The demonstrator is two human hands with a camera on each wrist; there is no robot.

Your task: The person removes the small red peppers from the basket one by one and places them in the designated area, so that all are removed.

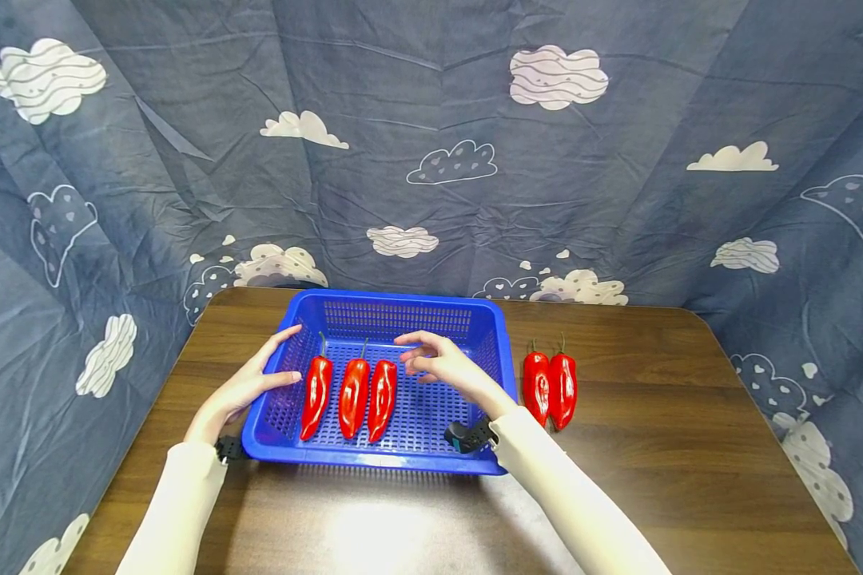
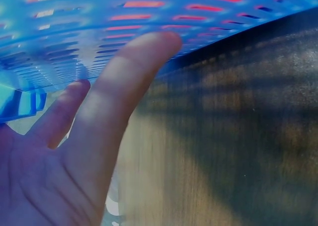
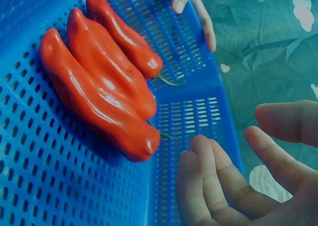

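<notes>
Three glossy red peppers lie side by side in a blue slotted basket (image 1: 403,461): a left one (image 1: 317,399), a middle one (image 1: 354,398) and a right one (image 1: 383,401). My left hand (image 1: 248,385) rests at the basket's left rim, its fingers and thumb straight and spread. The left wrist view shows that hand (image 2: 94,131) against the slotted wall. Above the basket, right of the peppers, hovers my right hand (image 1: 446,363), fingers loosely bent and holding nothing. In the right wrist view, the right hand (image 3: 238,186) is apart from the peppers (image 3: 99,102).
Two more red peppers, a left one (image 1: 536,387) and a right one (image 1: 563,390), lie together on the wooden table (image 1: 654,415) just right of the basket. A dark cloud-patterned curtain (image 1: 431,120) hangs behind and at both sides.
</notes>
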